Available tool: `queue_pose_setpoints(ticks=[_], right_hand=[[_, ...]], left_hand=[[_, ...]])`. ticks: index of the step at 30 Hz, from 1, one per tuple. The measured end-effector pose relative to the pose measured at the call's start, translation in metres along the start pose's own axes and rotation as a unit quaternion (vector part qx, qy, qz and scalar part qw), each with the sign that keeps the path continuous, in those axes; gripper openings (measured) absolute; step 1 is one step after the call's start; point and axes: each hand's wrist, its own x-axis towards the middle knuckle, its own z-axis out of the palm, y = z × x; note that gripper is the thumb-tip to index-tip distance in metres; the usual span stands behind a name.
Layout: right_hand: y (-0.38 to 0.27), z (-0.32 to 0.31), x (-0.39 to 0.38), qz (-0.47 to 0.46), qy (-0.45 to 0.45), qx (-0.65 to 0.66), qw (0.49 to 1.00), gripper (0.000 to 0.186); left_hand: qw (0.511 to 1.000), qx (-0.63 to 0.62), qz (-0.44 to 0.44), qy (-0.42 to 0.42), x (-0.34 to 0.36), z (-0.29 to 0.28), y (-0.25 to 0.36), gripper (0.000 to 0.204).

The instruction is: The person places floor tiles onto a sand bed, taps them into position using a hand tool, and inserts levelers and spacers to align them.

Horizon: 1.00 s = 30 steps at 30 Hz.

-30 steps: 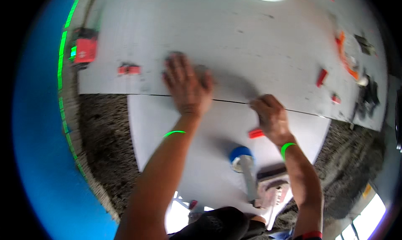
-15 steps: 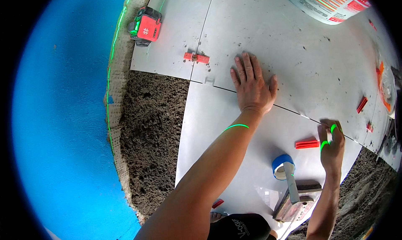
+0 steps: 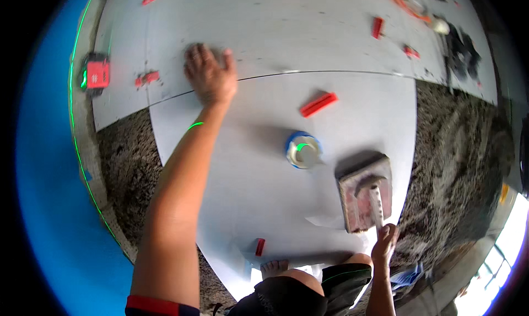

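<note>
Grey tile (image 3: 308, 206) is pressed flat by the open left hand (image 3: 209, 76) at its far seam. Trowel (image 3: 365, 197) is gripped by the handle in the right hand (image 3: 384, 243), resting on the tile. Uneven pressure could tilt the tile off level; red wedge (image 3: 318, 104) could be knocked.

Red wedge (image 3: 318, 104) and tape roll (image 3: 303, 150) dot open tile (image 3: 242, 167).

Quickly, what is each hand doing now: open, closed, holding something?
Left hand: open, flat on the tile, holding nothing.
Right hand: closed on the handle of the trowel.
</note>
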Motion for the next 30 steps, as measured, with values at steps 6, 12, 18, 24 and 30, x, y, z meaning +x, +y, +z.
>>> queue_pose_setpoints(ticks=[6, 12, 18, 24, 30], right_hand=[[0.0, -0.001, -0.003, -0.026, -0.04, -0.082, 0.996, 0.038], [-0.008, -0.025, 0.009, -0.023, -0.119, 0.009, 0.993, 0.043], [0.006, -0.03, 0.018, 0.031, -0.249, 0.098, 0.963, 0.056], [0.033, -0.034, -0.022, 0.018, -0.198, 0.114, 0.974, 0.058], [0.155, -0.022, -0.128, 0.078, -0.203, 0.192, 0.957, 0.054]], left_hand=[[0.952, -0.069, 0.282, -0.095, -0.055, -0.037, -0.012, 0.064], [0.931, -0.041, 0.334, -0.142, -0.064, -0.054, -0.013, 0.069], [0.937, -0.025, 0.326, -0.12, -0.066, -0.044, -0.011, 0.064], [0.948, 0.032, 0.305, -0.089, -0.061, -0.027, -0.028, 0.054], [0.959, 0.089, 0.255, -0.085, -0.088, -0.041, -0.052, 0.054]])
